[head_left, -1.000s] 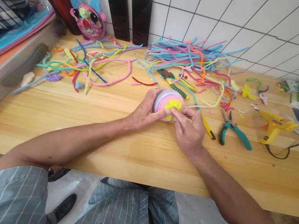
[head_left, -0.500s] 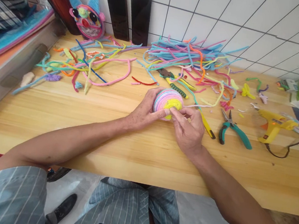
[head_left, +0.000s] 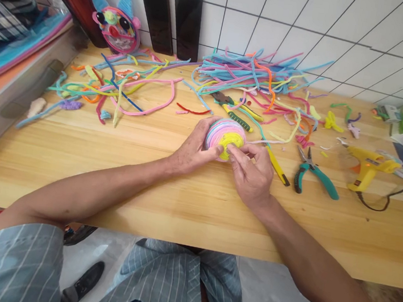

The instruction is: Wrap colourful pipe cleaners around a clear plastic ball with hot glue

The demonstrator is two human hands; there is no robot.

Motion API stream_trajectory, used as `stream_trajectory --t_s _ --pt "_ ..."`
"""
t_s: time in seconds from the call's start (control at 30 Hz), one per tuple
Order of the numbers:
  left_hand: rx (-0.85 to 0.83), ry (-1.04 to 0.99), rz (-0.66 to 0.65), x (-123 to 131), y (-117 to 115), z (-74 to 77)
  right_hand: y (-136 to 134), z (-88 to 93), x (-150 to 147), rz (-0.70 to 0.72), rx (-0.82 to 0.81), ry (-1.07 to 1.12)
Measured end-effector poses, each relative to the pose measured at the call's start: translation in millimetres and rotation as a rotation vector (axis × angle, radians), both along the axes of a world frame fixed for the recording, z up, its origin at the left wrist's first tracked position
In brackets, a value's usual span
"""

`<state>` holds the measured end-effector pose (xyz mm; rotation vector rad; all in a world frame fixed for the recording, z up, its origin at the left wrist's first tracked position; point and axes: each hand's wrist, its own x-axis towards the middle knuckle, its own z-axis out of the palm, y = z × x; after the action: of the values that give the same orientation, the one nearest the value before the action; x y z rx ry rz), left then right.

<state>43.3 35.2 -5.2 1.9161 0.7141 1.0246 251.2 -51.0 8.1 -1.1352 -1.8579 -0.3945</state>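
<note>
A ball wound from pipe cleaners (head_left: 222,130) in pink, lilac and pale blue, with a yellow coil (head_left: 233,139) on the side facing me, is held just over the table. My left hand (head_left: 197,145) wraps its left side, thumb resting at the edge of the yellow. On the right, my right hand (head_left: 255,175) is closed, thumb and forefinger pinched against the yellow coil. Whatever lies between those fingertips is too small to make out. Behind the right hand, a pale pink pipe cleaner (head_left: 265,141) runs off to the right.
Dark-handled pliers (head_left: 237,117), a yellow cutter knife (head_left: 278,166), teal pliers (head_left: 309,171) and a yellow glue gun (head_left: 372,167) lie around my hands. Loose pipe cleaners (head_left: 247,76) spread along the back. Two phones (head_left: 186,24) and a pipe-cleaner figure (head_left: 120,26) lean near the tiled wall.
My left thumb has drawn back slightly left from my right fingertips, uncovering more of the yellow coil. The ball stays in both hands. The whole view has shifted very slightly.
</note>
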Motion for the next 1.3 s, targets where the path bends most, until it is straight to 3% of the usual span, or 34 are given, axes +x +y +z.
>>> stream_trajectory --t_s 0.33,1.3 --pt "0.036 0.014 0.061 3.8 0.7 -6.0 -2.2 -1.3 1.8 -0.004 -0.098 0.006" --pt "0.072 0.031 0.056 4.2 0.8 -2.5 -0.8 0.4 -3.0 0.018 0.016 0.009"
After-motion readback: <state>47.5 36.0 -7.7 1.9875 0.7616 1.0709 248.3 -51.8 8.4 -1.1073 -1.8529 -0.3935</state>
